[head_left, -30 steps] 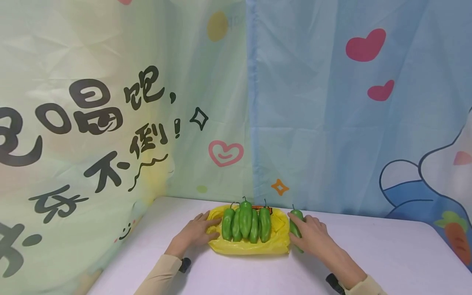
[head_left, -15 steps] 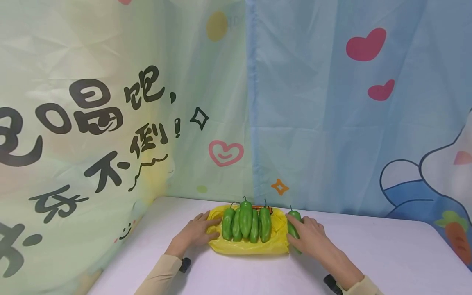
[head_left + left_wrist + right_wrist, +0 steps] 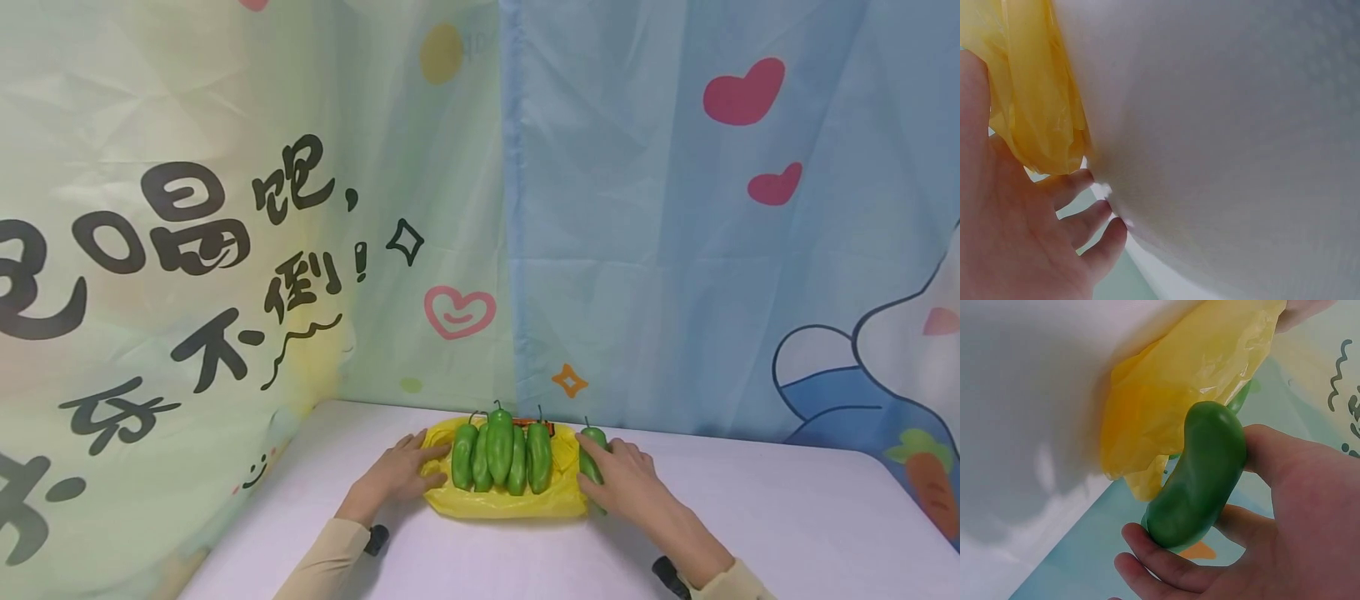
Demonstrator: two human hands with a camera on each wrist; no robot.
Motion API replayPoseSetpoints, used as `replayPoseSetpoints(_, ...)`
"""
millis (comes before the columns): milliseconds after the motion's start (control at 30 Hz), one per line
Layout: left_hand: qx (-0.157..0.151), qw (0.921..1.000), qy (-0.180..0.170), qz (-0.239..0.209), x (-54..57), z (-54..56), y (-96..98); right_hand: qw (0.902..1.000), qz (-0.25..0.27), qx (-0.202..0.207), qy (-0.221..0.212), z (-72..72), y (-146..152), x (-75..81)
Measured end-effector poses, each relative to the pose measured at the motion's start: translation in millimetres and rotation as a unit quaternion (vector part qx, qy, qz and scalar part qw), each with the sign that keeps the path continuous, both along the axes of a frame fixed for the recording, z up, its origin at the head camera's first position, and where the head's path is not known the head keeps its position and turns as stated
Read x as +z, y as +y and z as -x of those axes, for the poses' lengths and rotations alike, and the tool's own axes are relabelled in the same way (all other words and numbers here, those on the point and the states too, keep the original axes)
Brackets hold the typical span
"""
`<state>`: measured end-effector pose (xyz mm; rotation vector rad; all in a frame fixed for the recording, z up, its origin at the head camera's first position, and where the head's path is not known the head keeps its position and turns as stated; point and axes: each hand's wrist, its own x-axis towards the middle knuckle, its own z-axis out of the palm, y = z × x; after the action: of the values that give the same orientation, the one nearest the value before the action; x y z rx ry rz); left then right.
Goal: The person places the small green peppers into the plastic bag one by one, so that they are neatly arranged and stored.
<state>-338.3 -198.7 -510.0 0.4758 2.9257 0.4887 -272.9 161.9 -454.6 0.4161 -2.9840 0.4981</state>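
Observation:
My right hand (image 3: 628,482) grips a green pepper (image 3: 590,470) upright against the right edge of a yellow plastic bag (image 3: 510,507). In the right wrist view, the thumb and fingers close round this smooth, curved pepper (image 3: 1207,475) beside the crinkled bag (image 3: 1172,387). Several more green peppers (image 3: 500,450) stand or lean in a row on the bag, stems up. At the bag's left edge my left hand (image 3: 396,472) touches it with spread fingers. The left wrist view has the bag (image 3: 1035,94) hanging over beside the thumb and loosely extended fingers.
A white table (image 3: 465,558) carries everything. Something orange and black (image 3: 551,427) shows behind the peppers, partly hidden. Printed cloth backdrops, one greenish (image 3: 420,167) and one blue (image 3: 615,208), rise behind the table.
My right hand and the pepper it grips have shifted slightly left, closer to the bag. The left hand and the row of peppers have stayed put.

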Motion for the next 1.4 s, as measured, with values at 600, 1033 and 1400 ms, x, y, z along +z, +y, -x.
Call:
replayPoseSetpoints(600,0.004,1.0000,-0.007,0.000,0.8,-1.4,1.1,0.9999,-0.014,0.004,-0.008,2.1,-6,2.4)
replayPoseSetpoints(1033,0.008,0.9999,-0.007,0.000,1.7,-2.5,0.8,0.9999,-0.012,0.006,-0.001,2.3,-11,4.4)
replayPoseSetpoints(1400,0.004,1.0000,-0.005,-0.002,2.7,-2.0,0.9,0.9999,-0.011,0.006,0.004,4.0,-13,2.1)
